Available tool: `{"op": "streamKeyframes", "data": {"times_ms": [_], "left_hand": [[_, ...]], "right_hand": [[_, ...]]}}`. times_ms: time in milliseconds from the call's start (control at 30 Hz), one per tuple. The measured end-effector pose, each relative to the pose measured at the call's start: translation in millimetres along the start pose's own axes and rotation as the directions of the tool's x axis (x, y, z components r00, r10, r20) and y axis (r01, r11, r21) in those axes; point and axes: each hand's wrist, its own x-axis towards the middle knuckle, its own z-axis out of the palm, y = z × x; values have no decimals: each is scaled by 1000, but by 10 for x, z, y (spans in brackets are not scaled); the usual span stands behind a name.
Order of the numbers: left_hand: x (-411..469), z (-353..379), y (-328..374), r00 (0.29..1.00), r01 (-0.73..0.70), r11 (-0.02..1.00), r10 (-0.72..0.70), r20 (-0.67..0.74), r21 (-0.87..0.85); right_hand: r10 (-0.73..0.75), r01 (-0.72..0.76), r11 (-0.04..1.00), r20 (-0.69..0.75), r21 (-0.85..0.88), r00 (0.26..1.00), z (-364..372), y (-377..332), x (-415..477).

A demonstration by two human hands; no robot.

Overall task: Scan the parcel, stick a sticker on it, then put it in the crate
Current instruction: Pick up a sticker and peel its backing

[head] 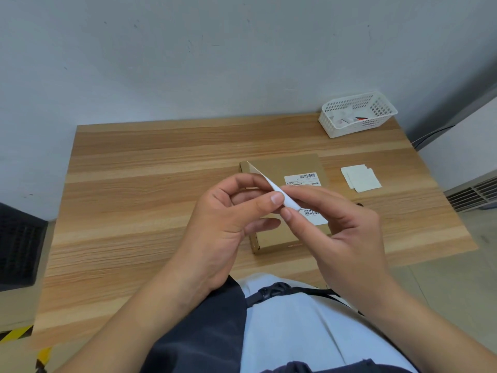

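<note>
Starting at the left: the left hand (228, 219) is curled in above the surface (139, 162), thumb and forefinger pinched on the near end of a white sticker (274, 188), the other fingers loosely bent behind it. It looks like the anchor hand here, keeping the strip steady while the other one works the edge.

Centre now: the sticker is held up in the air over the parcel, seen almost edge-on, its long axis slanting from the pinch up and away to the left, the far tip pointing toward the back-left corner of the box. Held clear like that, I'd say, so the sticky face touches nothing before it is aimed (backing on or off, I cannot tell).

Below it the parcel (285, 168), a flat brown carton, lies on the surface directly ahead of the person, long axis running roughly away from the body, barcode labels facing up. Lying flat gives a firm bed to press onto.

Right hand (338, 232): thumb and forefinger meet the same strip just beside the left thumb, remaining fingers fanned half open over the carton.

Further right, spare white sheets (360, 177) lie near the parcel, and the white crate (357, 114) waits at the back-right corner, well apart.
</note>
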Motion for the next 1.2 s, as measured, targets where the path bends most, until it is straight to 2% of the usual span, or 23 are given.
{"op": "streamKeyframes", "data": {"times_ms": [767, 1200], "left_hand": [[-76, 22, -21, 1000, -18, 998, 17, 12, 53], [-59, 10, -35, 999, -29, 998, 28, 21, 56]], "right_hand": [[46, -49, 993, 34, 111, 998, -30, -45, -83], [33, -36, 998, 49, 55, 998, -25, -54, -65]]}}
